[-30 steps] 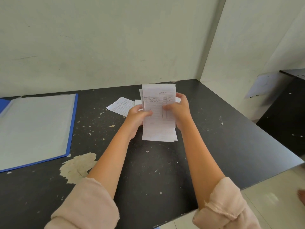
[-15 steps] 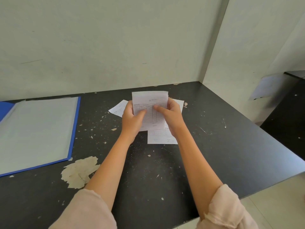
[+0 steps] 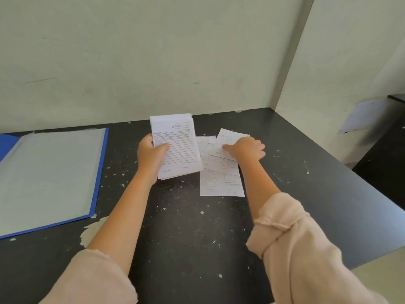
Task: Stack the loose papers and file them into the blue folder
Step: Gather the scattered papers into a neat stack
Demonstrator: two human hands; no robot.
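Note:
My left hand [image 3: 151, 156] holds a small stack of lined white forms [image 3: 178, 150], tilted up above the black table. To its right, loose papers [image 3: 221, 181] lie overlapping on the table. My right hand [image 3: 247, 148] rests on the topmost loose sheet [image 3: 230, 139], thumb and fingers pinching its near edge. The blue folder [image 3: 98, 172] lies open at the far left, a pale clear sleeve facing up.
The black table [image 3: 197, 238] is flecked with white chips and has a peeled patch [image 3: 92, 231] near the folder's corner. Walls close off the back and right. The table's right edge drops to a pale floor [image 3: 383, 281].
My right hand let go of the stack and moved right onto a loose sheet. The left hand alone now holds the stack, shifted left.

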